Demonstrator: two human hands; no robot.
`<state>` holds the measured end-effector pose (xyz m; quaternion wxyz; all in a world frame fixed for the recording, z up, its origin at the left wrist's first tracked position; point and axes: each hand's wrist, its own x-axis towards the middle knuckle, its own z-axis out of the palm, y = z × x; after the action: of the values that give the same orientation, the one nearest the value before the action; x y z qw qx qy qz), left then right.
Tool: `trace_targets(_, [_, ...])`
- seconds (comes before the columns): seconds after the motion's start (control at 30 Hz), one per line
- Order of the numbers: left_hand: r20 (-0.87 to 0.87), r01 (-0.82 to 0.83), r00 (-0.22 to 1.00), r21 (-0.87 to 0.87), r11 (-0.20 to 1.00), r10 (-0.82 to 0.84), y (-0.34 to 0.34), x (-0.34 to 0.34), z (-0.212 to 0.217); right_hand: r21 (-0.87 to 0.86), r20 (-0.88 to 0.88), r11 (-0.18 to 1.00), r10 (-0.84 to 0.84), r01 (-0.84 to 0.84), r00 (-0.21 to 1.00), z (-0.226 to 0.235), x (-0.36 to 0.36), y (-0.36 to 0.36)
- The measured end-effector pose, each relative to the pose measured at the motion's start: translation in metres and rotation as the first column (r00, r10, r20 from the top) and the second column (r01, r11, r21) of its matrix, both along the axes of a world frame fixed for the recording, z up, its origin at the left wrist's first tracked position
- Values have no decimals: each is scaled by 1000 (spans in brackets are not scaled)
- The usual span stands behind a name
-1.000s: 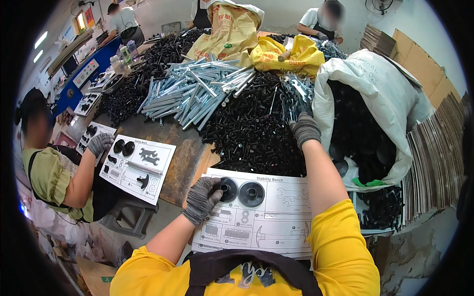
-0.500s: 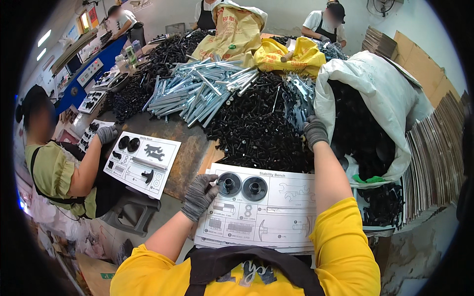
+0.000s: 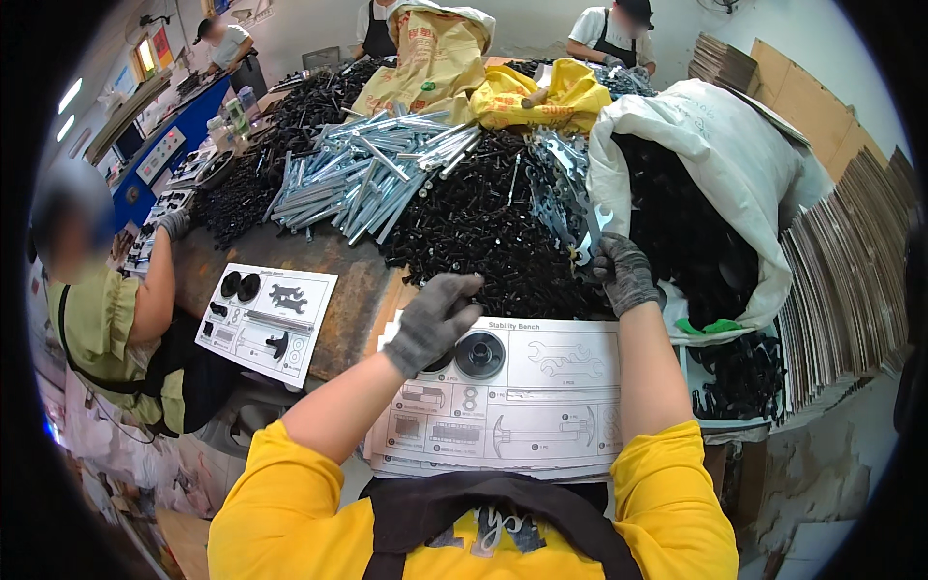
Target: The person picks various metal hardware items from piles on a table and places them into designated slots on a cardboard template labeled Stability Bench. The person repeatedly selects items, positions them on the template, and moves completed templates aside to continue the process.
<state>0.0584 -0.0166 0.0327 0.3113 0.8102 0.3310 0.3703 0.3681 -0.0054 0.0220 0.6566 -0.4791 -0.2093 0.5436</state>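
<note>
Grey-gloved left hand and right hand — black screws, white printed sheet, yellow sleeves.

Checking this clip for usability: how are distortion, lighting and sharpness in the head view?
Head view: strong fisheye, with a black circular rim and the cardboard stack bending at the right edge; even indoor light, soft shadows, mild glare on the silver bolts; the centre is sharp, the parts sheet crisp; left hand and right hand show hardly any blur.

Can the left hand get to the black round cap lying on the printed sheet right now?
Probably yes. The left hand hovers right beside the black round cap on the printed sheet, with nothing lying between them; the right hand is off at the flat metal wrenches.
</note>
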Motion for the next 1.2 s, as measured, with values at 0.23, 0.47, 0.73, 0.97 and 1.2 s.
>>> trace_targets(0.23, [469, 504, 860, -715, 484, -202, 17, 105, 2, 54, -171, 991, 130, -122, 977, 9, -38, -55])
trace_targets(0.47, [-101, 139, 982, -176, 975, -158, 15, 89, -11, -102, 617, 988, 152, -113, 772, 8, -19, -120])
trace_targets(0.73, [-717, 139, 669, -136, 981, -194, -2, 95, 35, -80, 982, 959, 122, -272, 143, -22, -20, -159])
trace_targets(0.97, [-722, 210, 675, -13, 978, -155, -25, 96, -4, -225, 962, 947, 178, -231, -206, -14, -27, -167])
trace_targets(1.2, [-811, 372, 573, 125, 920, -121, -22, 95, -30, -448, 852, 894, 428, 2, -302, -31, -33, -151])
